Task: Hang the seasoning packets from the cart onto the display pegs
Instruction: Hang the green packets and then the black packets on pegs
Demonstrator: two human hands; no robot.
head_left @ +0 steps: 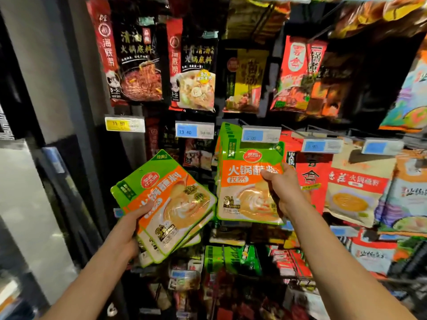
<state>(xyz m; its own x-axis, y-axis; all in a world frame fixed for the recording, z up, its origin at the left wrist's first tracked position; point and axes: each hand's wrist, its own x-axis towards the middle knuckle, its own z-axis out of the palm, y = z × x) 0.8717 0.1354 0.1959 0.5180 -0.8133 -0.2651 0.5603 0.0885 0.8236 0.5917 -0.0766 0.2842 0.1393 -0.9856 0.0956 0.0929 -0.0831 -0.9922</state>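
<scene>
Dim aisle — blurred, warped edges

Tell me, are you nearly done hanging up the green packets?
Not quite. A few green packets already hang behind the blue price tag. The right hand pinches one more packet in front of them; whether it is hooked is unclear. The left hand holds a stack yet to hang. The cart is out of view.

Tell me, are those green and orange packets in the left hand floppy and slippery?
Probably only a bit floppy: the packets are flat pouches, yet they jut past the left hand without drooping much. Likely slippery: their glossy faces shine and the stack is fanned out. Probably light, since one hand holds several.
</scene>
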